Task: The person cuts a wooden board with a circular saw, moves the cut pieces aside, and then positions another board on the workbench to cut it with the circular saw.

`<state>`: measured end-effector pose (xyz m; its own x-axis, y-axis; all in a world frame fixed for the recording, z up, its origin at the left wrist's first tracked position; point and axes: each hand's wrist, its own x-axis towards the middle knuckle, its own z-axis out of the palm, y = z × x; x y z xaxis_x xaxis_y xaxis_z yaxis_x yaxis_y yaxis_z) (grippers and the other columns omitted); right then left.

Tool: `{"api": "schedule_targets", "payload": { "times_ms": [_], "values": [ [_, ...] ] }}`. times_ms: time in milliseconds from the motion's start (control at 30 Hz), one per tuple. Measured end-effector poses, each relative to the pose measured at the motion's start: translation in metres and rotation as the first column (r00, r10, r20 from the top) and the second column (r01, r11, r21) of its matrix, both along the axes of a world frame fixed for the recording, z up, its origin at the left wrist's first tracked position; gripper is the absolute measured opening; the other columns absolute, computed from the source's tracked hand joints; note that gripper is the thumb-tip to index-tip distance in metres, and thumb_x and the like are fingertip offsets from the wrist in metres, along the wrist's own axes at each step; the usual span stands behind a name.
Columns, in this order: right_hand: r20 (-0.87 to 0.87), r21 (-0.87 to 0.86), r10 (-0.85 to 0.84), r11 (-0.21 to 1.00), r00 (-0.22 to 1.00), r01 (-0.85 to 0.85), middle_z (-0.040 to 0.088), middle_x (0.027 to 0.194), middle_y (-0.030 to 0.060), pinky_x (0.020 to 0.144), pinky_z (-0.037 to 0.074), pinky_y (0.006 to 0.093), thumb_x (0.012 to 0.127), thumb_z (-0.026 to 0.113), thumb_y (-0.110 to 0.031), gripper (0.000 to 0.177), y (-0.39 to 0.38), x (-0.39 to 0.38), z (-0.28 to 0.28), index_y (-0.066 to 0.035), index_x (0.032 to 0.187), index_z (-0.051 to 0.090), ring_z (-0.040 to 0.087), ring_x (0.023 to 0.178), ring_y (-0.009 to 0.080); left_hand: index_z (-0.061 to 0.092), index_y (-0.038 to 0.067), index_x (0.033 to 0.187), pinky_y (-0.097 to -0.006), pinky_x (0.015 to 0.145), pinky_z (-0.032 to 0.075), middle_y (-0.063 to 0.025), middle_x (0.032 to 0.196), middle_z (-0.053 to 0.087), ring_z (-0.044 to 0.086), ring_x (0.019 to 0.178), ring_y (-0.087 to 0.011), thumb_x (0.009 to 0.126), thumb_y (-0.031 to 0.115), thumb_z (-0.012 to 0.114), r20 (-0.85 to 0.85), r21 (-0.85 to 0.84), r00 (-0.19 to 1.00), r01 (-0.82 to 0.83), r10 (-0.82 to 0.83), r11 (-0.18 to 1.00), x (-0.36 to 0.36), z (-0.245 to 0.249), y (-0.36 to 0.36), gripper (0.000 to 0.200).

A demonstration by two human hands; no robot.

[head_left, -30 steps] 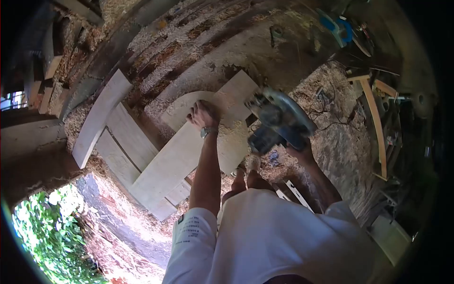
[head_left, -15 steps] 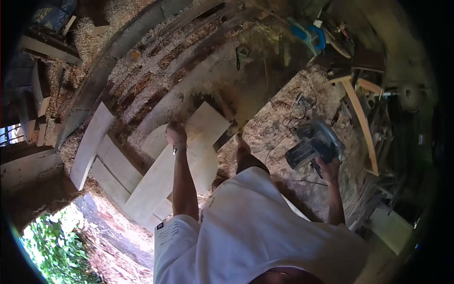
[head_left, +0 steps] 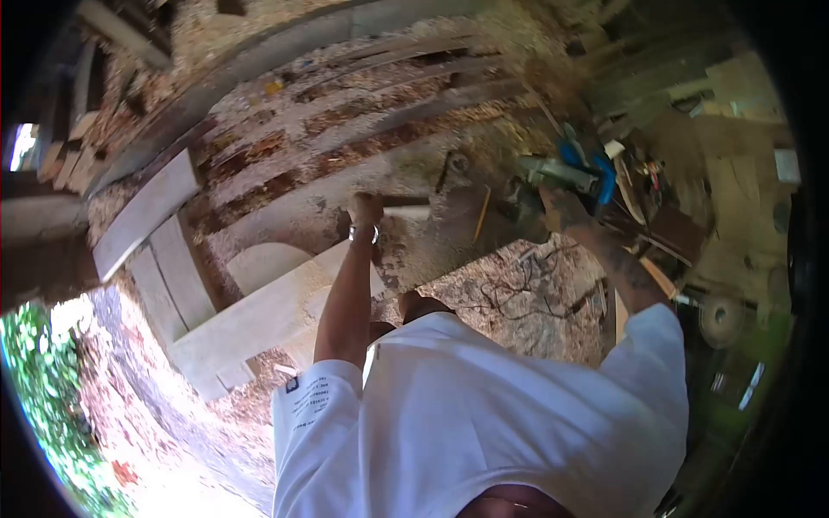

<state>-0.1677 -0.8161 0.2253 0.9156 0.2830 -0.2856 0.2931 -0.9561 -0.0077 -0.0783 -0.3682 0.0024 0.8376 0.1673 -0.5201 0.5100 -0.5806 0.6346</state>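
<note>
My right hand [head_left: 560,210] is closed around a circular saw [head_left: 566,175] at the far right of the workbench [head_left: 445,246]; the saw's lower part is dark and hard to make out. My left hand [head_left: 365,210], with a watch at the wrist, is a fist over the bench top. A short wood strip [head_left: 406,211] lies just right of that fist; whether the fingers grip it is hidden. Below the left hand a long pale board [head_left: 259,298] lies aslant, with a rounded wood piece [head_left: 266,266] behind it.
More pale boards [head_left: 148,214] lie at the left. A yellow pencil-like stick [head_left: 482,213] rests on the bench near the saw. A blue-handled tool [head_left: 604,179] sits behind the saw. Sawdust and a dark cord [head_left: 518,298] cover the ground below the bench. Leaves [head_left: 52,406] show at lower left.
My right hand has brought the circular saw from low on the right up to the bench's far end. My left hand has moved right and up, off the boards. The view has shifted.
</note>
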Motion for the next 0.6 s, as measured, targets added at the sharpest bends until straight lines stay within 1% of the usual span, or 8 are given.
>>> {"api": "schedule_targets", "payload": {
  "times_ms": [33,100,133,233,267,400,500,600],
  "values": [
    [0.102,-0.142,0.293,0.950,0.951,-0.278,0.063,0.088,0.0199,0.073,0.052,0.0377,0.084,0.060,-0.013,0.057,-0.019,0.018,-0.032,0.002,0.137,0.048,0.063,0.081,0.0331,0.066,-0.006,0.106,-0.0443,0.067,0.061,-0.0183,0.097,0.070,0.071,0.084,-0.0293,0.087,0.027,0.067,-0.067,-0.205,0.977,-0.210,0.201,0.956,0.012,0.036,0.022,0.039],
    [-0.282,-0.246,0.246,0.916,0.927,-0.318,0.060,0.074,0.0108,0.063,0.048,0.0384,0.086,0.055,-0.013,0.055,0.023,0.076,-0.003,0.006,0.136,0.048,0.058,0.069,0.0248,0.066,-0.009,0.105,-0.0363,0.059,0.062,-0.0172,0.092,0.070,0.070,0.075,-0.0258,0.084,0.023,0.073,-0.144,-0.525,0.829,-0.526,0.540,0.668,0.034,0.066,0.067,0.039],
    [-0.148,-0.327,0.400,0.843,0.905,-0.426,0.062,0.076,0.0102,0.064,0.049,0.0388,0.085,0.055,-0.014,0.053,0.026,0.085,-0.016,0.005,0.135,0.049,0.059,0.070,0.0231,0.066,-0.011,0.104,-0.0323,0.055,0.062,-0.0169,0.090,0.069,0.069,0.071,-0.0240,0.083,0.021,0.076,-0.146,-0.649,0.722,-0.586,0.676,0.485,0.040,0.072,0.091,0.039],
    [-0.233,-0.492,0.422,0.726,0.876,-0.481,0.066,0.078,0.0119,0.067,0.051,0.0455,0.085,0.053,-0.014,0.052,-0.002,0.104,-0.074,0.003,0.134,0.050,0.064,0.070,0.0287,0.066,-0.012,0.106,-0.0341,0.062,0.063,-0.0168,0.093,0.069,0.069,0.079,-0.0238,0.086,0.018,0.073,-0.065,-0.645,0.682,-0.586,0.728,0.491,0.022,0.107,0.176,0.036],
    [-0.059,-0.564,0.640,0.612,0.766,-0.555,0.066,0.079,0.0129,0.069,0.051,0.0457,0.085,0.054,-0.015,0.049,-0.016,0.101,-0.086,0.002,0.130,0.053,0.065,0.073,0.0288,0.065,-0.012,0.106,-0.0339,0.063,0.064,-0.0169,0.094,0.069,0.069,0.080,-0.0233,0.086,0.018,0.072,-0.042,-0.631,0.669,-0.593,0.742,0.500,0.010,0.116,0.200,0.036],
    [-0.104,-0.632,0.624,0.559,0.774,-0.536,0.067,0.079,0.0153,0.069,0.053,0.0437,0.085,0.059,-0.017,0.029,0.032,0.108,-0.078,-0.002,0.109,0.064,0.067,0.074,0.0318,0.065,-0.012,0.108,-0.0320,0.068,0.063,-0.0149,0.098,0.068,0.069,0.081,-0.0212,0.091,0.020,0.069,0.023,-0.527,0.597,-0.674,0.802,0.517,-0.095,0.132,0.272,0.037],
    [-0.143,-0.570,0.615,0.590,0.776,-0.572,0.067,0.079,0.0157,0.069,0.053,0.0440,0.085,0.059,-0.017,0.027,0.062,0.117,-0.105,-0.002,0.107,0.064,0.066,0.073,0.0325,0.062,-0.007,0.117,-0.0365,0.075,0.062,-0.0121,0.105,0.066,0.068,0.083,-0.0230,0.096,0.017,0.064,-0.083,-0.629,0.415,-0.727,0.906,0.276,-0.219,0.104,0.297,0.032],
    [-0.190,-0.441,0.530,0.706,0.826,-0.554,0.067,0.079,0.0161,0.068,0.052,0.0442,0.085,0.059,-0.017,0.026,0.114,0.134,-0.142,-0.002,0.106,0.064,0.066,0.073,0.0333,0.055,-0.005,0.127,-0.0433,0.092,0.057,-0.0138,0.124,0.059,0.062,0.109,-0.0253,0.101,0.016,0.055,-0.202,-0.692,0.164,-0.721,0.966,-0.023,-0.346,0.107,0.281,0.033]
  ]
}}
